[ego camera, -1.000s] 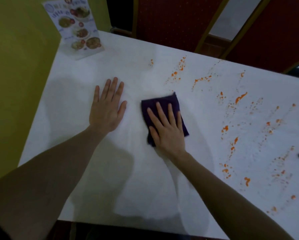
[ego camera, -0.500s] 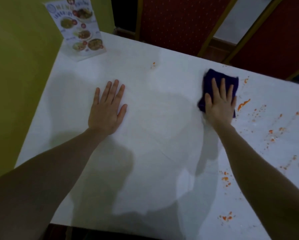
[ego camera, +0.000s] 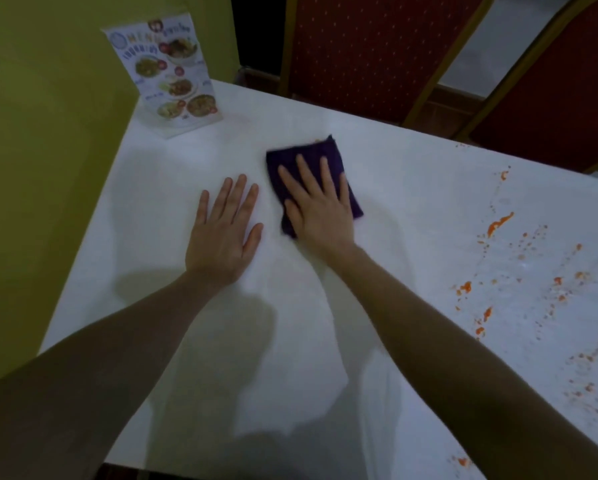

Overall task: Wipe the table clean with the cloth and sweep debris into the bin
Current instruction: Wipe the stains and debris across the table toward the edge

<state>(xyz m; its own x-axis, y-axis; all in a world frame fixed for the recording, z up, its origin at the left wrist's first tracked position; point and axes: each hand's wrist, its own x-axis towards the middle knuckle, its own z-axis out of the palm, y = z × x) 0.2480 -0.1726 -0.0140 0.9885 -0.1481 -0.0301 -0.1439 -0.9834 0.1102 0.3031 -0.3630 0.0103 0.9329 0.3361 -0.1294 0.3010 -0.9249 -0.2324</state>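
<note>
The folded dark purple cloth [ego camera: 316, 174] is pressed flat on the white marble-look table top [ego camera: 411, 209] by the right hand [ego camera: 320, 211], which lies open with fingers spread on top of it, not gripping. The left hand [ego camera: 224, 233] is also open, palm down on the bare table just beside the cloth, as a support. No bin is seen in this view.

To do the wiping well, even pressure is best kept on the whole cloth, so its edges do not fold under. The strokes should be overlapped and led toward the orange sauce splatters [ego camera: 498, 225] on the right side, approx. half of the table, which are not cleaned yet. The standing printed menu card [ego camera: 173, 74] at the far left corner should be avoided.

Compared w/ 0.5 s ago, the cloth is brought back from the far right edge to the middle, near the left hand. The small orange spot near the far edge is now under or at the cloth's far corner. The left hand is not moved.
</note>
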